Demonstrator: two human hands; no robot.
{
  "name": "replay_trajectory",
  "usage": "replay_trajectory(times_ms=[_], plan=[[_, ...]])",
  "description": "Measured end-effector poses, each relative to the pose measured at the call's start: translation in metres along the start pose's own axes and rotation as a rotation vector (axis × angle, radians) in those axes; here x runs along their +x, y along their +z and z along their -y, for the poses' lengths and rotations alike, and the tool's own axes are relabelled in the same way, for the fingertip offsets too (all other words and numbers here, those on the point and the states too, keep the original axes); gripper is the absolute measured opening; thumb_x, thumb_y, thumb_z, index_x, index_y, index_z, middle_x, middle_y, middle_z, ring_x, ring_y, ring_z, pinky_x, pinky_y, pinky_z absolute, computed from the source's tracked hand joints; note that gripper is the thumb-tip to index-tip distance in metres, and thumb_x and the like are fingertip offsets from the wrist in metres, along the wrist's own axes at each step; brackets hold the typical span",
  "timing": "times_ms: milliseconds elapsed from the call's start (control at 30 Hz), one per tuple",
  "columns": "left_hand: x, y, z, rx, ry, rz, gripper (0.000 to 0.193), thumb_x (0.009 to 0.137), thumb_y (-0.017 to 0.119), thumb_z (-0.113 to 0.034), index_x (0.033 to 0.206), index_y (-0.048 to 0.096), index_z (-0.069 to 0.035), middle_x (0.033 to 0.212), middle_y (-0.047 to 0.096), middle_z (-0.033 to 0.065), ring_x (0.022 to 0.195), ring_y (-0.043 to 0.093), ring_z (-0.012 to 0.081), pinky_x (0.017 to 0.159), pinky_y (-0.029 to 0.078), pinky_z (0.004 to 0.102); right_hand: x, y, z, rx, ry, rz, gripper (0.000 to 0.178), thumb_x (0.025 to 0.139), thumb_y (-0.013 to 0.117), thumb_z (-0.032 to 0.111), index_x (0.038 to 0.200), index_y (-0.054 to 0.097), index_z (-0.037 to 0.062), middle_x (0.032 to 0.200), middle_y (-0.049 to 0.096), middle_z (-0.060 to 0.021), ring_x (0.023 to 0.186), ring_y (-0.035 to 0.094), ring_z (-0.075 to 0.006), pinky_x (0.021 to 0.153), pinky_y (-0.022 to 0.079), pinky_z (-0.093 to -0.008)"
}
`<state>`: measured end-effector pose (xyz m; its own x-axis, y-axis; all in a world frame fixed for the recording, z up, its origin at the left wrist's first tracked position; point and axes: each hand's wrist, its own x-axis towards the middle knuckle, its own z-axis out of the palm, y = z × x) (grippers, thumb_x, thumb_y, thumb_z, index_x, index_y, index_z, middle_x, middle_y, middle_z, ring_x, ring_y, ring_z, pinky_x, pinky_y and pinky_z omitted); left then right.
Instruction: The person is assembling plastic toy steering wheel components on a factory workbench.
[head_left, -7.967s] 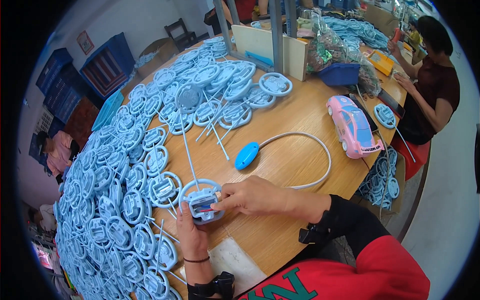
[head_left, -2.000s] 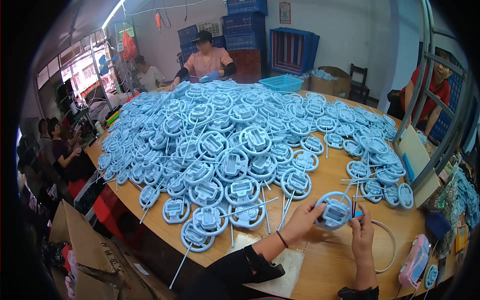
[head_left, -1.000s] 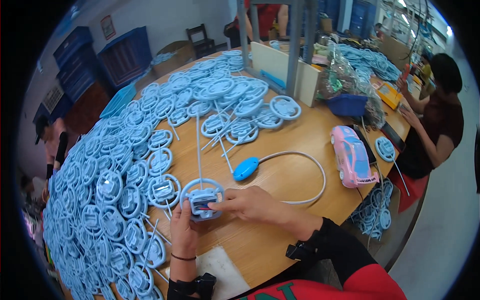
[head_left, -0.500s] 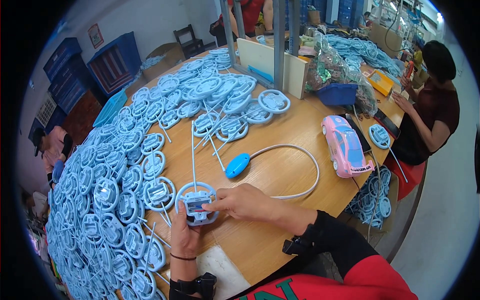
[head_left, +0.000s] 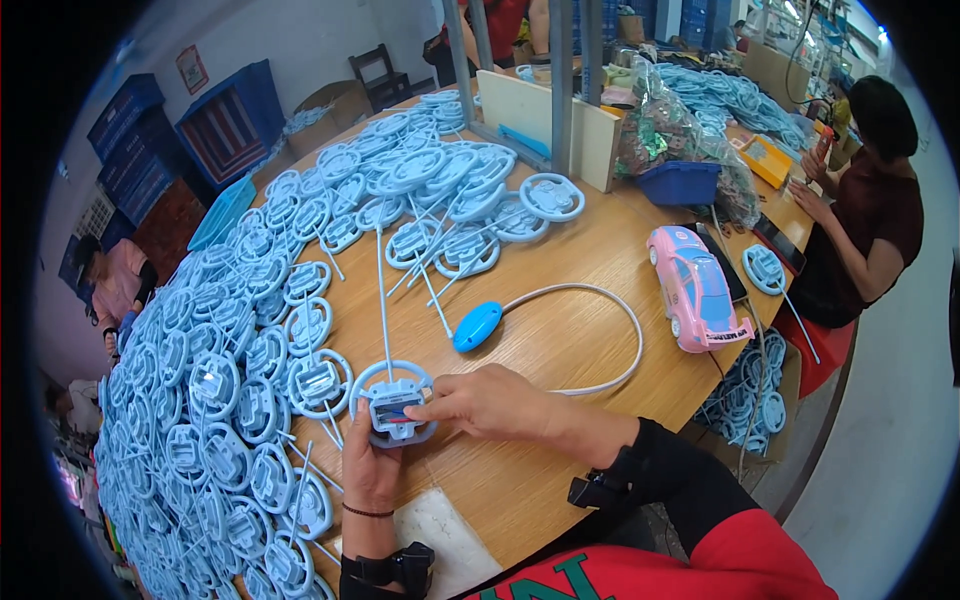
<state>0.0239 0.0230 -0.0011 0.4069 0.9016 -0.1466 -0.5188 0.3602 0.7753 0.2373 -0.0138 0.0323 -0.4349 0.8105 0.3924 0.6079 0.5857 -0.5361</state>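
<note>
Over the near edge of the table, my left hand (head_left: 371, 470) is closed round the lower left of a light-blue toy steering wheel (head_left: 400, 431). The wheel's thin rod points away from me, and an open rectangular compartment in its middle faces up. At that compartment my right hand (head_left: 488, 400) has its fingers pinched together. A small red and dark bit, perhaps wires, shows by the fingertips; what they hold is too small to make out. Farther off lies a bright-blue oval plastic piece (head_left: 478, 327) with a white cable (head_left: 636, 345) curving right.
A heap of similar wheels (head_left: 215, 385) covers the table's left and far side. To the right stand a pink toy car (head_left: 690, 290), a phone (head_left: 778, 243) and a blue bin (head_left: 678, 186). Metal posts (head_left: 562, 90) rise behind a board. A co-worker (head_left: 880, 200) sits at right.
Both hands keep nearly the same hold on the wheel, with only slight finger movement. The view has shifted a little. At far left another person has moved slightly.
</note>
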Motion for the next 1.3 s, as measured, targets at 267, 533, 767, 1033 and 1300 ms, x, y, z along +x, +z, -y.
replay_trajectory(times_ms=[267,533,767,1033,1300], plan=[[-0.004,0.02,0.001,-0.111,0.012,0.01,0.041,0.095,0.039,-0.038,0.12,0.047,-0.007,0.115,0.056,0.0117,0.104,0.056,0.023,0.089,0.047,0.0398,0.001,0.003,-0.003,0.007,-0.006,-0.038,0.031,0.082,0.054,0.014,0.107,0.063,0.0299,0.084,0.058,-0.0057,0.069,0.059,-0.0276,0.059,0.047,-0.0388],[-0.007,0.021,-0.002,-0.032,0.085,-0.02,0.042,0.096,0.038,-0.038,0.119,0.047,-0.004,0.113,0.057,0.0118,0.103,0.056,0.0225,0.091,0.045,0.0374,0.004,0.009,-0.001,-0.034,0.034,-0.081,0.032,0.082,0.056,0.014,0.113,0.055,0.0222,0.083,0.059,-0.0066,0.071,0.059,-0.0296,0.059,0.048,-0.04],[-0.005,0.022,0.002,0.191,0.141,0.058,0.042,0.096,0.039,-0.035,0.118,0.046,-0.001,0.114,0.057,0.0127,0.102,0.057,0.023,0.091,0.046,0.0373,0.005,0.007,-0.006,0.343,0.307,-0.222,0.064,0.073,0.07,0.009,0.126,0.034,0.0103,0.091,0.055,-0.0114,0.071,0.063,-0.0251,0.059,0.05,-0.034],[-0.007,0.026,0.01,0.212,0.082,0.064,0.042,0.096,0.039,-0.036,0.118,0.046,-0.001,0.111,0.057,0.0127,0.101,0.057,0.0228,0.089,0.045,0.0375,0.007,-0.002,-0.019,1.033,0.66,0.224,0.051,0.07,0.075,0.01,0.113,0.049,0.0036,0.091,0.059,-0.0069,0.06,0.06,-0.0108,0.044,0.042,-0.0196],[-0.011,0.03,0.012,0.168,0.081,0.038,0.041,0.094,0.044,-0.036,0.118,0.047,-0.002,0.109,0.058,0.0108,0.099,0.057,0.0221,0.089,0.045,0.0367,0.005,-0.005,-0.014,1.033,0.655,0.238,0.043,0.067,0.075,0.009,0.106,0.056,0.0023,0.075,0.062,-0.0038,0.052,0.056,-0.0082,0.039,0.039,-0.0188]])
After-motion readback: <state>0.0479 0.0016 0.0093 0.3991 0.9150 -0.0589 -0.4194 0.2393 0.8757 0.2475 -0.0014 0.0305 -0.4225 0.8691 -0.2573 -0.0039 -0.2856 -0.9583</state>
